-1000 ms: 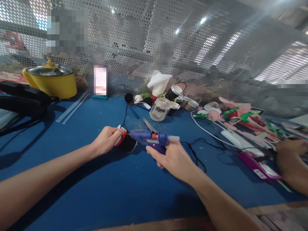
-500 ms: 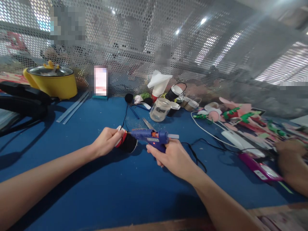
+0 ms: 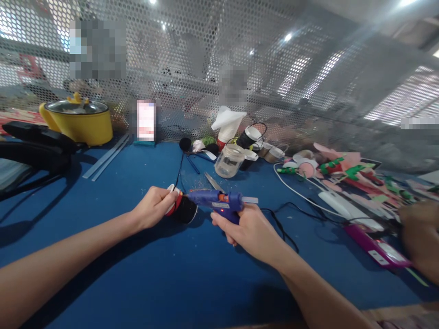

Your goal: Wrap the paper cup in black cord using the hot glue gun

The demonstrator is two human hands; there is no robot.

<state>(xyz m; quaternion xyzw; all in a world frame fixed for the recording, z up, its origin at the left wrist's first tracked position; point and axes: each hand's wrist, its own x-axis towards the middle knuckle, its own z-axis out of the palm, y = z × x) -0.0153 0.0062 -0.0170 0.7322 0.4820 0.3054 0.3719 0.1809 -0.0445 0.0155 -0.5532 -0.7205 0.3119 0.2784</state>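
My left hand (image 3: 153,208) is closed on a small paper cup (image 3: 186,211) wrapped in black yarn, with a red band near its white rim. The cup lies tilted on its side above the blue table. In my right hand (image 3: 255,233) is a blue hot glue gun (image 3: 219,199), its small light lit and a clear glue stick poking out of the back. The nozzle points at the red band, close to my left fingertips; whether it touches I cannot tell. A black yarn strand (image 3: 179,171) runs from the cup toward a black ball (image 3: 185,145). Scissors (image 3: 213,182) lie behind the gun.
Behind stand a clear plastic jar (image 3: 229,163), stacked white cups (image 3: 227,130) and a black-wrapped cup (image 3: 249,136). At left are a yellow pot (image 3: 80,125), a phone (image 3: 146,119) and glue sticks (image 3: 106,157). On the right are a purple power strip (image 3: 377,246), paper flowers (image 3: 346,167) and another person's hand (image 3: 416,237).
The whole view has shifted slightly, with things appearing a little lower. Both hands keep their holds, and the glue gun's nozzle stays beside the cup's red band.
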